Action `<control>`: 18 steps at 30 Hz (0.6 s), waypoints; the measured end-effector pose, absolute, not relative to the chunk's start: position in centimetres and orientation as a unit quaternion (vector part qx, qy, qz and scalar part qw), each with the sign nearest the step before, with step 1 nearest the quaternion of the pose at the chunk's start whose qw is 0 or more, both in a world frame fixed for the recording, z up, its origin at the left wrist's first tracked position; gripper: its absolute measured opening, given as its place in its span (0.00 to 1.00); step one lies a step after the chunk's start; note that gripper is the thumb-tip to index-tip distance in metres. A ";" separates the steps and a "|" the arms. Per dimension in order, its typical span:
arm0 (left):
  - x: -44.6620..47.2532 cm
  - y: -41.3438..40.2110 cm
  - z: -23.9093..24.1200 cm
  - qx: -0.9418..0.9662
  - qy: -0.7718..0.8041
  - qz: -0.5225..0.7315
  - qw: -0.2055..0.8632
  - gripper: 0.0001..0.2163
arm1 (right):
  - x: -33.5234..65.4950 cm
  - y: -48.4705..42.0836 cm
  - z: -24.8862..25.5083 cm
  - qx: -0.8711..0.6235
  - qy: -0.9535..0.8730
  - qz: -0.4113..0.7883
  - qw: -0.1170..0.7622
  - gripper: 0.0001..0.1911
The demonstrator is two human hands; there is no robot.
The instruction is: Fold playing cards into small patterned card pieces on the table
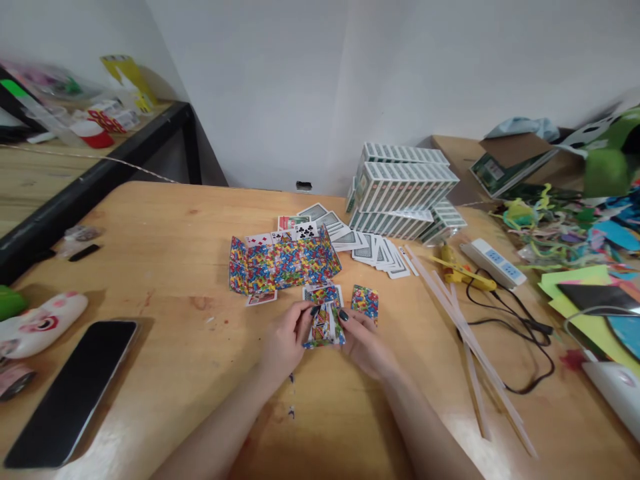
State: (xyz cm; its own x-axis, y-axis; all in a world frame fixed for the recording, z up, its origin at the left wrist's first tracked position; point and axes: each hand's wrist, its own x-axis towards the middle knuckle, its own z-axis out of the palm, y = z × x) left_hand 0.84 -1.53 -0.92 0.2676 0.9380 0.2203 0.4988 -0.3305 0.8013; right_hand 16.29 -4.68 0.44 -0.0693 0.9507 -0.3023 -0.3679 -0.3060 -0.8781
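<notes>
Both hands hold a face-picture playing card (323, 324) with multicoloured patterned paper along its edges. My left hand (286, 339) pinches its left edge between thumb and fingers. Closed on the opposite edge is my right hand (369, 344), its thumb over the front. Just beyond the held card lies another card partly covered in the same pattern (324, 293). A patterned rectangle (366, 301) rests beside my right fingers. Farther back stands a folded row of patterned panels (285, 265), with playing cards (306, 231) showing along its top.
Fanned cards (370, 248) spread before stacked card boxes (405, 187). On the right lie clear glue sticks (470, 340), a yellow glue gun (465, 275), its black cord and a power strip (495, 261). A phone (73, 390) lies at left.
</notes>
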 end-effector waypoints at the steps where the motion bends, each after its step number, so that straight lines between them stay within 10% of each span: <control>1: 0.8 -1.6 -0.9 0.741 0.490 0.349 0.299 0.10 | 16.1 -4.8 0.5 -0.462 -0.299 0.673 0.493 0.16; 18: 1.0 -1.7 -0.8 0.768 0.480 0.338 0.257 0.07 | 16.2 -4.5 0.8 -0.360 -0.194 0.776 0.480 0.10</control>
State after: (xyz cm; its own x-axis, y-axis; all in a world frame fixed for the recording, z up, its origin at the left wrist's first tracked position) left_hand 0.96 -1.75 -0.76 0.3102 0.9109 0.2721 0.5639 -0.4068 0.7187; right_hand 16.20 -4.52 0.85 -0.2796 0.8847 -0.3731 -0.6057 -0.4640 -0.6464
